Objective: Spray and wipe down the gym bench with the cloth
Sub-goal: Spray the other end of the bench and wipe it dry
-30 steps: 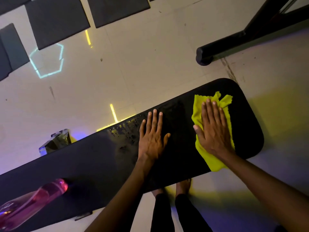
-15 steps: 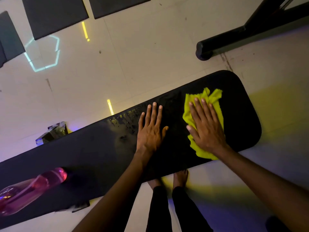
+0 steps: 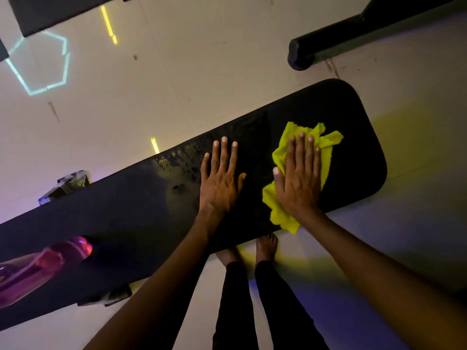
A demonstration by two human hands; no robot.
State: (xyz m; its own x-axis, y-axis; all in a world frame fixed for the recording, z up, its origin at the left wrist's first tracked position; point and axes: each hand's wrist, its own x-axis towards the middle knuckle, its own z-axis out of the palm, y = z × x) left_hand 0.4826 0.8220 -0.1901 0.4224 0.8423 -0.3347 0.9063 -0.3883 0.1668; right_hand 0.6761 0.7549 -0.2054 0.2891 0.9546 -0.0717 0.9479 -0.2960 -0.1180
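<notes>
A long black gym bench (image 3: 353, 127) runs from lower left to upper right. My right hand (image 3: 299, 178) presses flat, fingers straight, on a crumpled yellow cloth (image 3: 326, 147) near the bench's right end. My left hand (image 3: 221, 183) rests flat on the bare pad just left of the cloth, fingers spread. Wet droplets (image 3: 179, 160) glisten on the pad beside my left hand. A pink spray bottle (image 3: 43, 269) lies on the bench at the far left, partly cut off by the frame edge.
A black equipment foot (image 3: 300, 55) and its bar stand on the pale floor at the upper right. Dark mats (image 3: 55, 13) lie at the top left. A shiny object (image 3: 65, 185) sits on the floor behind the bench. My bare feet (image 3: 265, 246) stand under the near edge.
My right hand slid the cloth left along the pad, then back toward the near edge, bunching it up. My left hand stayed flat in place.
</notes>
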